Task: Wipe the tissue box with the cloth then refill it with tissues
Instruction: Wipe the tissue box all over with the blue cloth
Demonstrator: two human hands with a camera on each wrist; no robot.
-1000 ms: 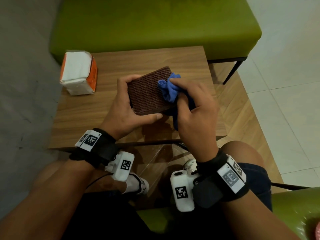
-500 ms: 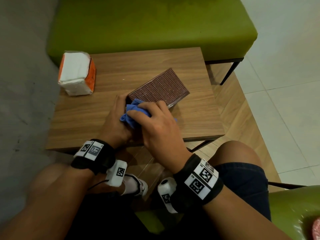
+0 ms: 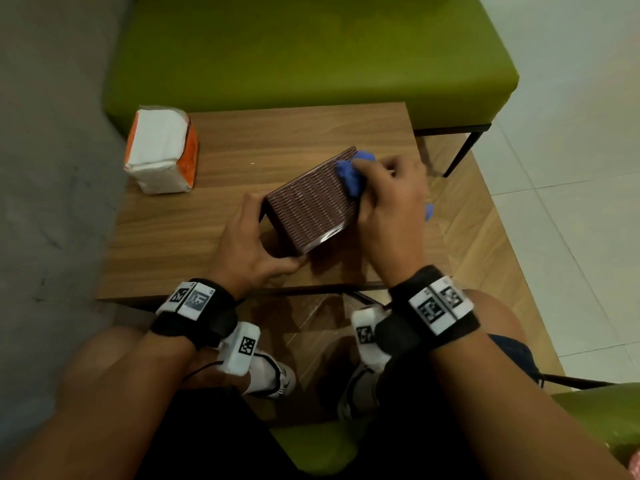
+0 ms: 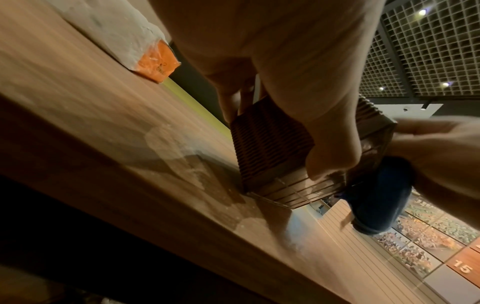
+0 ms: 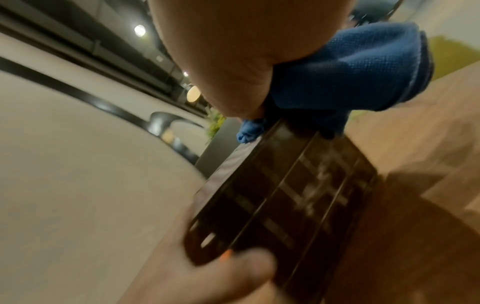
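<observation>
A brown woven tissue box (image 3: 311,202) (image 4: 270,152) (image 5: 280,197) is tilted up on the wooden table (image 3: 277,133). My left hand (image 3: 252,244) grips its near left end, thumb along the near edge. My right hand (image 3: 388,202) holds a bunched blue cloth (image 3: 351,171) (image 4: 376,197) (image 5: 350,74) against the box's far right end. A white and orange pack of tissues (image 3: 161,150) (image 4: 145,51) stands at the table's far left corner.
A green bench (image 3: 311,50) stands behind the table. A second wooden table (image 3: 485,216) adjoins on the right. My knees and shoes show below the near table edge. A concrete wall runs along the left.
The right hand with the cloth has swept from the box's near left end to its far right end. The left hand has shifted its hold and tipped the box up higher.
</observation>
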